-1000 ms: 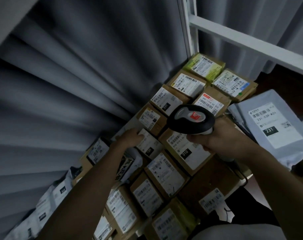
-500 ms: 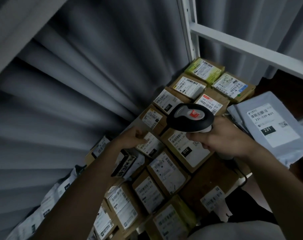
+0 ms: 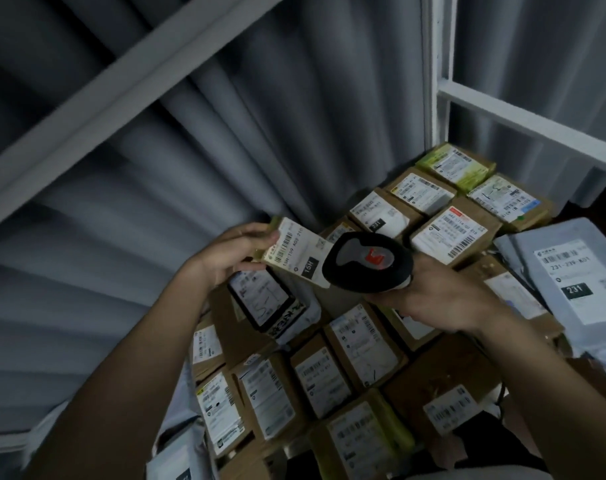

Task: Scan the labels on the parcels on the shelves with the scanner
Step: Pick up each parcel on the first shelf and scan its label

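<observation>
Left hand grips a small labelled parcel, lifted and tilted above the packed shelf, while the right hand clasps the black scanner just beside its label. Below, labelled cardboard boxes lie closely side by side, with a grey mailer bag at the right.

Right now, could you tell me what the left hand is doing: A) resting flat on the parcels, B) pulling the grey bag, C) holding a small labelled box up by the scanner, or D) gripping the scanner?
C: the left hand holds a small box lifted beside the scanner.
</observation>
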